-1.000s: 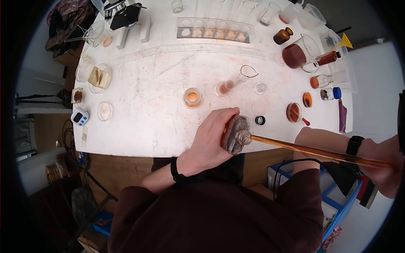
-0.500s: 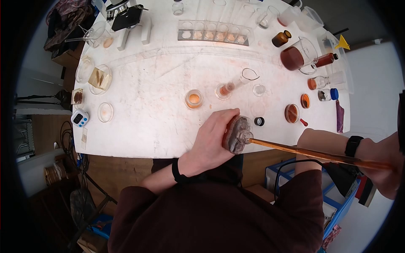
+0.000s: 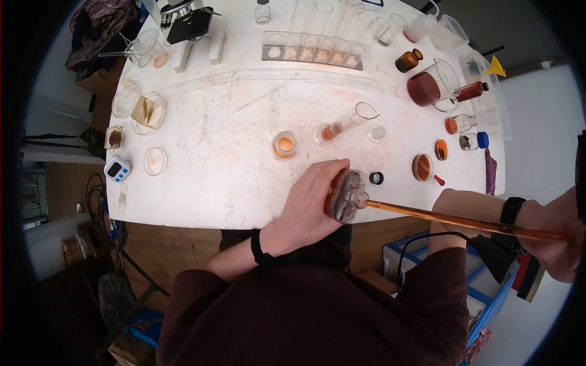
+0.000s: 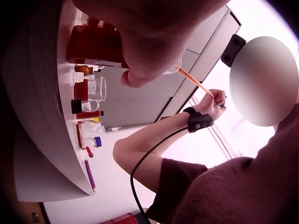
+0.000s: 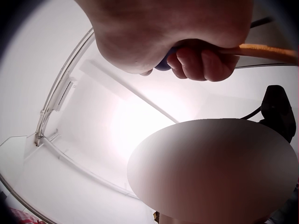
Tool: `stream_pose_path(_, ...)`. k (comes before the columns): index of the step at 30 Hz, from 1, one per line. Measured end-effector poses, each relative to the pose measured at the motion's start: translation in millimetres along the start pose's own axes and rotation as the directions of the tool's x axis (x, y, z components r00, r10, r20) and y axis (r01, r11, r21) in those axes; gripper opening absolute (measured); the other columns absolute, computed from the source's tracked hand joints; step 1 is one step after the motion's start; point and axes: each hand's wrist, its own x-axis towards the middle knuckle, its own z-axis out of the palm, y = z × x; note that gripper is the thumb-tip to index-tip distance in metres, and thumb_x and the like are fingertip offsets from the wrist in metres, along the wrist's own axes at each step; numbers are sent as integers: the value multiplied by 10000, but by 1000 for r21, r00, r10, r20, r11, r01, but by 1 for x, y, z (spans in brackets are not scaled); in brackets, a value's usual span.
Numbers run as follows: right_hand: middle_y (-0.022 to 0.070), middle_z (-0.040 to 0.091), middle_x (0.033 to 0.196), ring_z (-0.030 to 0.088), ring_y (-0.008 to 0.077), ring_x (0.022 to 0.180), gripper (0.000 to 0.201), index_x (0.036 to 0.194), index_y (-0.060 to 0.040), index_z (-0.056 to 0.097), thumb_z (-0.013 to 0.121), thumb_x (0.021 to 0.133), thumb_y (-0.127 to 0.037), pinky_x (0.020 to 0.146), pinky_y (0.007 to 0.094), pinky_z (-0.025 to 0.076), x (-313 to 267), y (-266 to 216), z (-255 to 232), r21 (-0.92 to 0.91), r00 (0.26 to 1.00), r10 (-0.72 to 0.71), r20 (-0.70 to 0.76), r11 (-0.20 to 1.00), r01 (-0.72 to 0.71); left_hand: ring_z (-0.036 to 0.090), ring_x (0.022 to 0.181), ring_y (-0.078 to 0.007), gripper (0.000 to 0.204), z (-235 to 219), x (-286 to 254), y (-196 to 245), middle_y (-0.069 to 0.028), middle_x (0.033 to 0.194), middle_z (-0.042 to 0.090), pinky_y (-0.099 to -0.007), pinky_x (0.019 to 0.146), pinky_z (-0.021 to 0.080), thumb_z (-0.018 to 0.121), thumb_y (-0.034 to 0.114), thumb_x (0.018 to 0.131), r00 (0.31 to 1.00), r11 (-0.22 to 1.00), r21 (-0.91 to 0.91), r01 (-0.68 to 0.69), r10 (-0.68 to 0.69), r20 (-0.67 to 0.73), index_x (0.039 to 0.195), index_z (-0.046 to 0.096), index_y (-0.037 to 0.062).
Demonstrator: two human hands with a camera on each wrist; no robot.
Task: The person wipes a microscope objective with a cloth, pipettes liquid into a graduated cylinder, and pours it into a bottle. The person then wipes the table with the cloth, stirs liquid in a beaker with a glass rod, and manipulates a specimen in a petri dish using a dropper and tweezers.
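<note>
In the head view my left hand (image 3: 305, 210) grips a glass bottle (image 3: 343, 194) at the table's front edge; dark red liquid shows through its side (image 4: 96, 46) in the left wrist view. My right hand (image 3: 552, 253), raised at the far right, holds a long graduated pipette (image 3: 439, 216) full of orange liquid. Its lower end sits at the bottle's open mouth. Under the right hand's curled fingers, part of a blue bulb (image 5: 163, 63) shows in the right wrist view. A black screw cap (image 3: 376, 178) lies beside the bottle.
Ahead stand a small jar (image 3: 285, 146) of orange stuff and a graduated cylinder (image 3: 349, 124). To the right are petri dishes (image 3: 422, 168) and a beaker (image 3: 434, 85) of red liquid. A test tube rack (image 3: 312, 56), microscope (image 3: 186, 27) and timer (image 3: 117, 168) stand farther off.
The head view has shifted slightly, so the table's things sit a little differently in the frame. Both hands keep their grips, and the pipette's end stays at the bottle mouth.
</note>
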Motion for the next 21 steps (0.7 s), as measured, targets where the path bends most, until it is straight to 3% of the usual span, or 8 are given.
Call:
stream_pose_path(10, 20, 538, 606, 457, 121, 476, 306, 843, -73, 623, 661, 984, -342, 458, 245, 374, 39, 95, 13, -38, 1000, 2, 3, 999, -2, 655, 1140, -378, 766, 1, -1, 0, -186, 1290, 631, -441, 965, 549, 865, 54, 758, 1000, 1000, 12, 2, -2, -13, 1436, 509, 42)
stream_pose_path(21, 0, 509, 602, 430, 106, 476, 350, 885, -83, 610, 626, 1013, -409, 455, 243, 353, 61, 137, 22, -78, 1000, -3, 0, 997, 3, 673, 1094, -348, 748, 0, -2, 1, -180, 1274, 632, -425, 935, 553, 871, 89, 792, 999, 999, 9, 46, -46, -20, 1442, 504, 34)
